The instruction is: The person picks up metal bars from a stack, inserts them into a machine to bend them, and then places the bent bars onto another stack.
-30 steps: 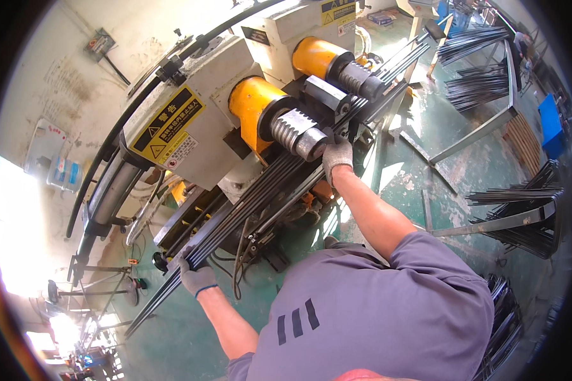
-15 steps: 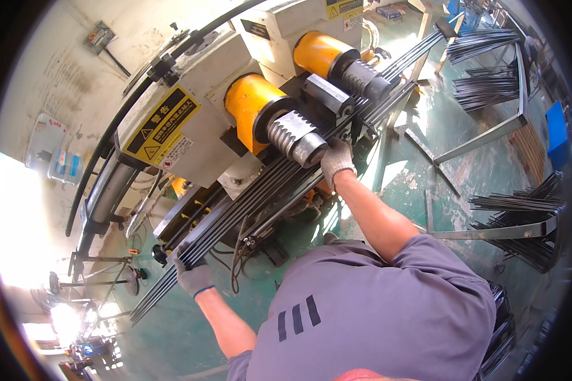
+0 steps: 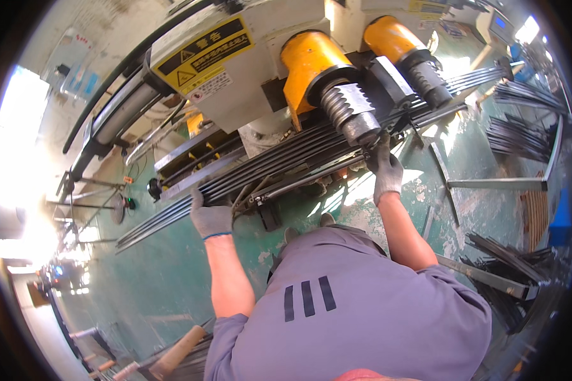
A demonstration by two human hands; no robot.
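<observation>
A bundle of long, thin metal rods (image 3: 267,160) runs slantwise through a machine, from the lower left to the upper right. My left hand (image 3: 211,216), in a grey knit glove, is closed on the rods near their left end, its thumb along the near side. My right hand (image 3: 386,173), also gloved, reaches the machine's near edge just below a ribbed steel cylinder (image 3: 351,111). Its fingers are bent and partly dark in shadow, so what they grip is hidden. That cylinder sticks out of a yellow housing (image 3: 311,57).
A second yellow housing (image 3: 391,37) with its ribbed cylinder stands farther right. A warning label (image 3: 203,51) marks the pale machine body. Bundles of rods (image 3: 518,140) rest on a metal rack (image 3: 496,184) at right. Wooden-looking rollers (image 3: 178,352) lie at lower left.
The view has shifted, so the machine appears higher and farther right. The rods slope less steeply in the picture. Both hands stay at the rods and the machine edge.
</observation>
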